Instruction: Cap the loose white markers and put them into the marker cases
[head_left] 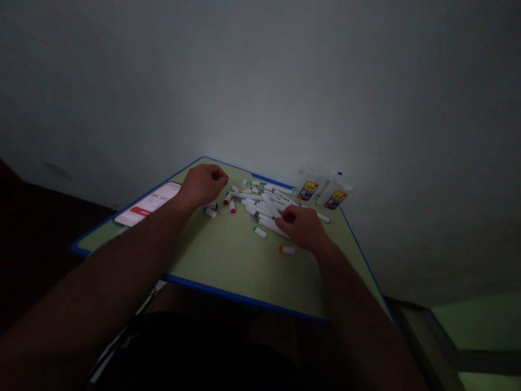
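A loose heap of white markers [260,209] lies on a small pale green table [228,255], with several of them uncapped. My right hand [303,225] is closed at the heap's right side, its thumb and finger pinching the near end of a white marker [271,206]. Left of the heap, just above the table, my left hand [203,184] has its fingertips pressed together; whatever they hold, if anything, is too small and dark to make out. Loose caps lie between and below the hands: a red-ended cap [232,207], a green-ended cap [260,232] and an orange-ended cap [287,250].
A phone [152,202] with a lit screen rests at the table's left, beneath my left forearm. Two clear plastic marker cases [334,196] with yellow and blue labels stand at the back right. The blue table rim [244,297] runs along the front, and a grey wall [260,81] rises behind.
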`<action>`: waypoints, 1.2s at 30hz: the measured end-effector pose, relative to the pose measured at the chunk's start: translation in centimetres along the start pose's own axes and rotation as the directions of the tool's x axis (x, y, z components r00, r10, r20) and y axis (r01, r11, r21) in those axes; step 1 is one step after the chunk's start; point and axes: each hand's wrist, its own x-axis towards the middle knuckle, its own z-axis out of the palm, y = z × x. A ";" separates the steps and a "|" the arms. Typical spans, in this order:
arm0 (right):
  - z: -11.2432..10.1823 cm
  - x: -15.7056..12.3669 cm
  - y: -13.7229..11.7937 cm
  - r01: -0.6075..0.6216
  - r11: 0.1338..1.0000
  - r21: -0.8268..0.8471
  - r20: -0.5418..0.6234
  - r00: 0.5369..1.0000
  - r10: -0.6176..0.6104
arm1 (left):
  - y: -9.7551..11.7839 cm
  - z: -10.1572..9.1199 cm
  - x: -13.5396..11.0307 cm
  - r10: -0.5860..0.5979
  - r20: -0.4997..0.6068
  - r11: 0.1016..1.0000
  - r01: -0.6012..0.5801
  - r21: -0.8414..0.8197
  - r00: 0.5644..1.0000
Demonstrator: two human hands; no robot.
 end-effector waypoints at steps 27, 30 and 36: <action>-2.5 -1.5 2.8 -0.522 0.635 0.570 0.710 0.702 -0.060 | -0.2 0.3 0.0 0.045 0.031 0.999 -0.045 -0.007 0.999; -1.4 -1.1 2.4 -0.489 0.614 0.620 0.685 0.719 -0.118 | -0.1 0.3 -0.1 0.054 0.024 0.999 -0.054 -0.006 0.998; 0.3 -0.3 1.4 -0.491 0.472 0.732 0.597 0.796 -0.098 | 0.3 0.1 -0.3 0.049 0.038 0.999 -0.049 0.002 0.998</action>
